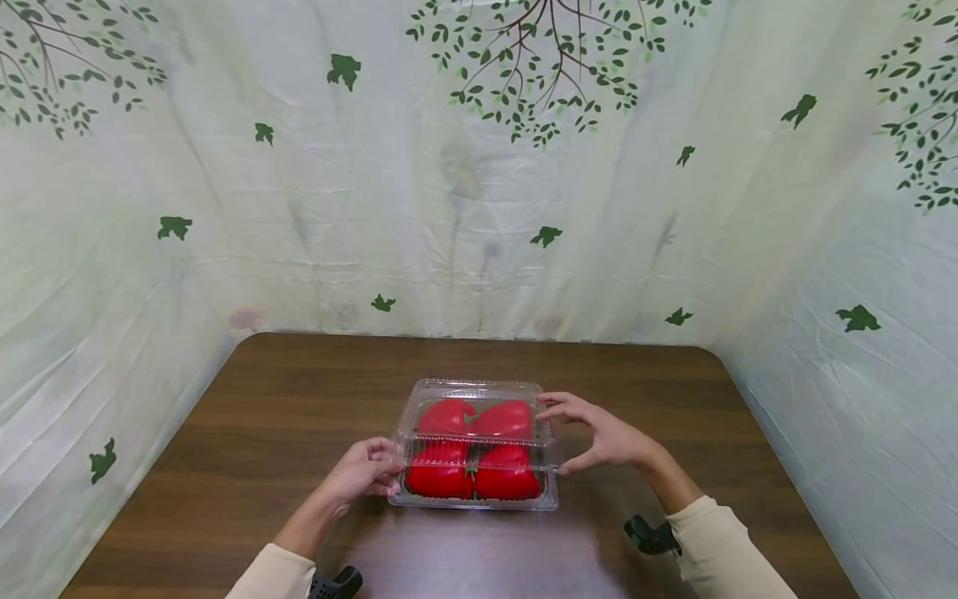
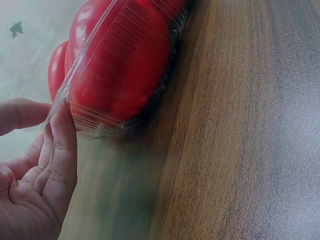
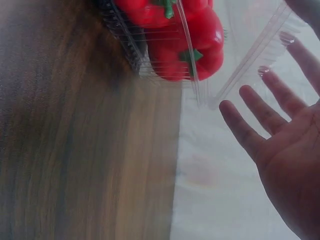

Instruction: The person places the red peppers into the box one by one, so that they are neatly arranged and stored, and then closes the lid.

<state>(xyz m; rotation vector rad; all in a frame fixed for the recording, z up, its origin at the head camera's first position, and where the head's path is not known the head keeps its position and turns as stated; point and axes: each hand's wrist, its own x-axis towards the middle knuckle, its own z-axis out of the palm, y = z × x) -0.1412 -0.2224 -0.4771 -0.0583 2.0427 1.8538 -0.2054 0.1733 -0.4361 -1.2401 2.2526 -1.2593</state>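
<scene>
A clear plastic clamshell box (image 1: pixel 479 504) sits on the table with several red bell peppers (image 1: pixel 507 474) inside, green stems at their middle. Its hinged lid (image 1: pixel 479 389) stands tilted up over the peppers, apart from the base at the front. At the left side my left hand (image 1: pixel 365 470) pinches the box's thin plastic rim between thumb and fingers, close up in the left wrist view. My right hand (image 1: pixel 604 433) is at the lid's right side, fingers (image 3: pixel 255 107) spread and nearly straight, some fingertips seen against or through the clear plastic.
The brown wooden table (image 1: pixel 314 383) has rounded far corners. A pale cloth (image 1: pixel 479 208) printed with leaves and branches hangs behind it and along both sides. Dark wrist devices (image 1: pixel 649 535) show below both hands near the cream sleeves (image 1: pixel 729 545).
</scene>
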